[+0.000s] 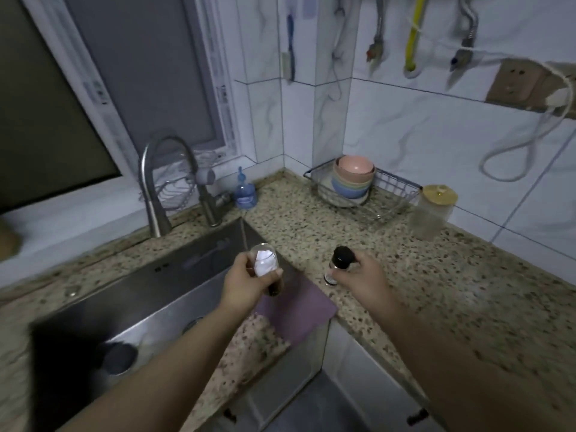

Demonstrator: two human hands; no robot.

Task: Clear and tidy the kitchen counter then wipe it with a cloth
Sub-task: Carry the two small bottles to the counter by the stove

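Left hand fingers wrapped round clear jar, white contents, dark base, tilted, held over sink edge. Right hand fingers pinch small bottle, black cap, clear body, just above speckled counter. Purple cloth lies on counter edge beneath jar. Rack with stacked bowls at far corner, lidded container beside it. Tiled walls, dim light.
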